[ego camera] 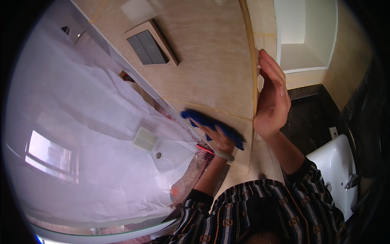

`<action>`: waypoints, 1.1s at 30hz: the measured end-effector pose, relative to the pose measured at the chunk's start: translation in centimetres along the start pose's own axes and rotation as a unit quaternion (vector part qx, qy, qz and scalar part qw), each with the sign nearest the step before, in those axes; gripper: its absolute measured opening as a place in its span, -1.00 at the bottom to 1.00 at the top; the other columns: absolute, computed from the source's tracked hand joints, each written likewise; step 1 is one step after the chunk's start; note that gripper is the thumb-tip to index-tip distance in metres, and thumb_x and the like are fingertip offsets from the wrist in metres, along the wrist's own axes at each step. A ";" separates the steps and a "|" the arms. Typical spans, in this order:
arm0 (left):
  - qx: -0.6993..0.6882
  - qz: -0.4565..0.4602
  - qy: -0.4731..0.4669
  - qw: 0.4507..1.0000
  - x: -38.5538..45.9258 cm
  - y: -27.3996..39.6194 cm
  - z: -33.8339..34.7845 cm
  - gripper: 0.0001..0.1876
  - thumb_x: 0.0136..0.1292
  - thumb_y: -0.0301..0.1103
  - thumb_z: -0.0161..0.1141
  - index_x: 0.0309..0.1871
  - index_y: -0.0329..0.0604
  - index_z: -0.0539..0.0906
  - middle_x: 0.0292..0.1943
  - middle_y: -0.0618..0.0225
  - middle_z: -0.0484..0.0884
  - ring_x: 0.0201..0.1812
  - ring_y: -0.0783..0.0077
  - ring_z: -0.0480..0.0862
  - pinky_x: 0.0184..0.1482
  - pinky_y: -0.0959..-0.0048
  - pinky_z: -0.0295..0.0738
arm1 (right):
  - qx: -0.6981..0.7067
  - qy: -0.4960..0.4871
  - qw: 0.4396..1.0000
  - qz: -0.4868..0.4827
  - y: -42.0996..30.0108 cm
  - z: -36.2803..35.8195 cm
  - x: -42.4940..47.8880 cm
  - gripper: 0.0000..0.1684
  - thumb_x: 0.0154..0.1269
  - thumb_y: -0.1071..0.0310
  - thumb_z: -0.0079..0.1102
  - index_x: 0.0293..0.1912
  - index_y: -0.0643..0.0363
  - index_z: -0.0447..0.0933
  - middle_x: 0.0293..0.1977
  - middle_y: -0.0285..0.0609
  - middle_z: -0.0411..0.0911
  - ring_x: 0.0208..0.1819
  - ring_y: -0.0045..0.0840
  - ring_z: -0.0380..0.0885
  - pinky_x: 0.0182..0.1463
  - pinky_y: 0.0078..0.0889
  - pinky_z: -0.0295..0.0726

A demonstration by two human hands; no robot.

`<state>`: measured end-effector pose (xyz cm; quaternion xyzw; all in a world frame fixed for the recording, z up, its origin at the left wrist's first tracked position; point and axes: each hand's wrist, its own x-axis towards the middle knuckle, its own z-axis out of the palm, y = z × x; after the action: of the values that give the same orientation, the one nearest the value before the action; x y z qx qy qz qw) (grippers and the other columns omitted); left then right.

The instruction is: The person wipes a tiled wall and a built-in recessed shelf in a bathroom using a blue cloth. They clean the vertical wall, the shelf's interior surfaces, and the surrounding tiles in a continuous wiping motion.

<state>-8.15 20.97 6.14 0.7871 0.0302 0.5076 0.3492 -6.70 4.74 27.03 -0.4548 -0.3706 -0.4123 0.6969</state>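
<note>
My left hand (218,135) presses a dark blue cloth (227,128) flat against the beige wall tiles (207,82), below a yellowish grout line. The fingers are slightly blurred and spread over the cloth; a band circles that wrist. To the right, my right hand (274,100) rests along the tiled wall's outer corner (253,76), with its fingers extended and slightly curved. No held object shows in it, though its palm side is partly hidden.
A double light switch (147,45) is on the tiles. Translucent white sheeting (100,122) covers the left side. At the right are a white washbasin (338,170) with a tap (352,182), and a recessed white wall niche (304,58). Something red (204,149) lies near my left wrist.
</note>
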 end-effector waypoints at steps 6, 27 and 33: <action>-0.045 0.226 -0.009 0.973 0.0 10.2 1.3 -0.21 0.22 -0.06 0.09 0.44 -0.30 0.14 0.50 -0.16 -0.09 0.45 -0.63 -0.19 0.31 -0.49 -0.39 | 0.007 0.017 0.999 0.027 0.0 -0.1 0.9 -0.32 0.51 0.12 -0.53 0.27 0.45 0.33 0.35 0.12 0.27 0.36 -0.21 0.27 0.43 -0.18 0.16; 0.055 0.082 0.092 0.991 -0.3 7.0 0.8 -0.28 0.50 0.01 -0.15 0.56 -0.15 -0.06 0.52 -0.22 -0.15 0.54 -0.20 -0.15 0.49 -0.14 -0.22 | 0.161 0.053 0.981 0.098 -1.0 1.5 0.4 -0.43 0.52 0.23 -0.35 0.10 0.53 0.50 0.27 0.08 0.36 0.27 -0.37 0.34 0.32 -0.41 0.23; 0.039 0.432 0.070 0.898 7.0 11.1 -3.4 -0.42 0.36 -0.05 0.10 0.35 -0.16 0.41 0.46 0.13 0.22 0.50 -0.15 0.05 0.40 -0.31 -0.10 | 0.354 -0.055 0.889 0.283 0.1 -1.1 -0.7 -0.45 0.51 0.13 -0.31 0.11 0.37 0.51 0.32 -0.05 0.34 0.27 -0.51 0.33 0.27 -0.45 0.25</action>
<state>-11.00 17.14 18.82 0.6979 -0.2686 0.6611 0.0613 -6.75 3.89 26.03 -0.2853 -0.3851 -0.0129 0.8776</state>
